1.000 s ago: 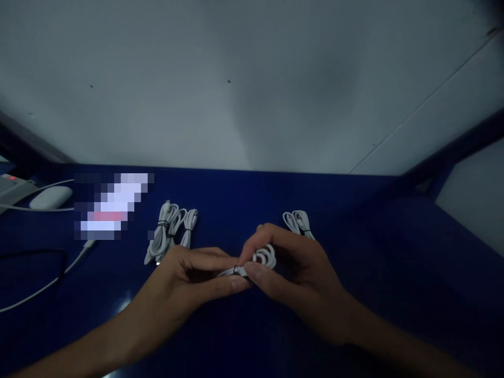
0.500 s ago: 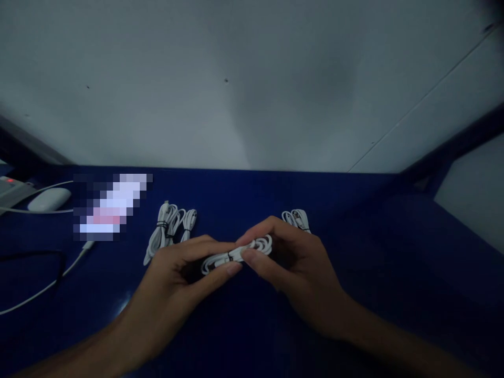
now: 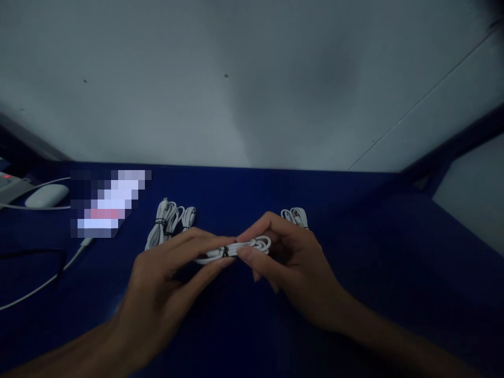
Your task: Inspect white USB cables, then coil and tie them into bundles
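A coiled white cable (image 3: 240, 249) with a black tie round its middle is held between both hands above the blue table (image 3: 232, 315). My left hand (image 3: 169, 281) pinches its left end and covers part of it. The thumb and fingers of my right hand (image 3: 297, 268) grip the right part of the coil. Beyond my left hand lie tied white cable bundles (image 3: 160, 223), partly hidden by it. Another white bundle (image 3: 296, 217) sits behind my right hand.
At the left are a pixelated bright device (image 3: 112, 202) with a white cable plugged in, a white mouse (image 3: 47, 195) and a pale box with a red light (image 3: 11, 185). A grey wall (image 3: 177, 94) stands behind the table.
My left hand has shifted slightly left along the coil, and the held cable lies more level. My right hand has moved slightly left and keeps its grip.
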Demonstrator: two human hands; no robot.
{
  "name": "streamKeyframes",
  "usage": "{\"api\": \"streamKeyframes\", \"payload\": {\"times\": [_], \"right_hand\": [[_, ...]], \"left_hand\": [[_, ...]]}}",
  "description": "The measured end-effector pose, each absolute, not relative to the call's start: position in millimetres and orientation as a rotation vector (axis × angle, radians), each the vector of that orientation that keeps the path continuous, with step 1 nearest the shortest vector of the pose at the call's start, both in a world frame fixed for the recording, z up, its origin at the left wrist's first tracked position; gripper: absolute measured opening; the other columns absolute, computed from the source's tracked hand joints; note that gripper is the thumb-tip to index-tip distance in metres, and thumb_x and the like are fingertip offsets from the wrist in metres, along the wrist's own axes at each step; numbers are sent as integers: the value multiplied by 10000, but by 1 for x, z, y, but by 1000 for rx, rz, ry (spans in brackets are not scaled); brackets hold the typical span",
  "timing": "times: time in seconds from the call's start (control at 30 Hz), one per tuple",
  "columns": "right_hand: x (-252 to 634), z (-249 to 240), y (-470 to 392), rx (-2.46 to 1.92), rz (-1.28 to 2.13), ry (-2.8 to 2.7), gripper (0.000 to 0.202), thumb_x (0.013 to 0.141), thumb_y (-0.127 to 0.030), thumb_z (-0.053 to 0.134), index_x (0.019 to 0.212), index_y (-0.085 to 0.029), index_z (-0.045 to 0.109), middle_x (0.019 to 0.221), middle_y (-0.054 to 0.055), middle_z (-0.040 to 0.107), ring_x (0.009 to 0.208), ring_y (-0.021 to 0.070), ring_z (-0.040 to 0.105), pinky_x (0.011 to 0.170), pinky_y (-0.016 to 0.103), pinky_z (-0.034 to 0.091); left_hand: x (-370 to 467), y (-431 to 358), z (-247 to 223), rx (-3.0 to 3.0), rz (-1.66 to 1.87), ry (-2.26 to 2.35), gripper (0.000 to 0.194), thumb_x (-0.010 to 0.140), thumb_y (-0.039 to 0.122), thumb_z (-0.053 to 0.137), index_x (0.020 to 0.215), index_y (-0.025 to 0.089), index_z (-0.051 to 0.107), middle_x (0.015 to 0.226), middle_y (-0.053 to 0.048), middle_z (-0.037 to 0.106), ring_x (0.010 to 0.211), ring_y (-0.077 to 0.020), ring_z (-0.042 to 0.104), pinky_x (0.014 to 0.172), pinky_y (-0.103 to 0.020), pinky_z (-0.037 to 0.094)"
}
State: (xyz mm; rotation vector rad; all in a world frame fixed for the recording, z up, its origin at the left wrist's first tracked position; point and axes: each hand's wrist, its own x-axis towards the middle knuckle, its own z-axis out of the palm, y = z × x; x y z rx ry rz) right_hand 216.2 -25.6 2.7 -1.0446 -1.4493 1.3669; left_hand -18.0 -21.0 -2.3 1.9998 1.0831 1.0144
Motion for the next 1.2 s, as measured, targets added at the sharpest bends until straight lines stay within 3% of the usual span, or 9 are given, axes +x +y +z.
{"api": "streamKeyframes", "payload": {"times": [0.27, 0.43, 0.67, 0.83, 1.07, 1.2], "right_hand": [[217, 0, -26, -1086, 1126, -1633, 183, 1059, -401, 775, 1046, -228, 715, 665, -66, 662, 519, 93, 556, 475, 226, 404], [218, -2, -23, -1140, 853, -1983, 194, 1138, -345, 615, 1025, -191, 652, 595, -97, 533, 468, 81, 476, 487, 254, 342], [214, 1, -22, -1181, 986, -1983, 359, 1188, -363, 458, 892, -206, 588, 714, -48, 555, 594, 112, 511, 575, 303, 355], [213, 5, -25, -1184, 1184, -1839, 481, 1211, -436, 386, 782, -232, 455, 717, -45, 468, 600, 125, 419, 574, 315, 339], [216, 9, -28, -1139, 1504, -1631, 593, 1204, -555, 406, 735, -211, 526, 651, -53, 447, 590, 116, 409, 554, 287, 334], [215, 11, -27, -1125, 1551, -1621, 606, 1207, -543, 402, 719, -206, 528, 653, -48, 460, 605, 116, 425, 575, 290, 343]], "left_hand": [[-17, -19, 1, 2084, 967, 1051, 306, 1076, 223, 743, 1317, 402, 803, 1151, 43, 837, 979, -159, 801, 828, -246, 638], [-16, -22, -3, 2060, 1027, 1159, 271, 1040, 281, 809, 1273, 419, 788, 1152, 82, 839, 986, -147, 795, 855, -237, 634], [-14, -23, -4, 2066, 1026, 1144, 224, 1036, 292, 818, 1232, 387, 768, 1074, 76, 832, 926, -154, 798, 829, -260, 644], [-16, -23, -8, 2149, 1033, 1100, 274, 1034, 290, 819, 1282, 388, 752, 1145, 35, 824, 1004, -204, 804, 865, -330, 671], [-18, -23, -2, 2164, 1018, 1002, 240, 1051, 251, 800, 1268, 352, 777, 1158, 28, 841, 1027, -195, 812, 937, -326, 677], [-18, -21, 1, 2159, 955, 950, 276, 1069, 183, 757, 1292, 344, 777, 1149, 18, 836, 1018, -186, 813, 943, -307, 671]]}}
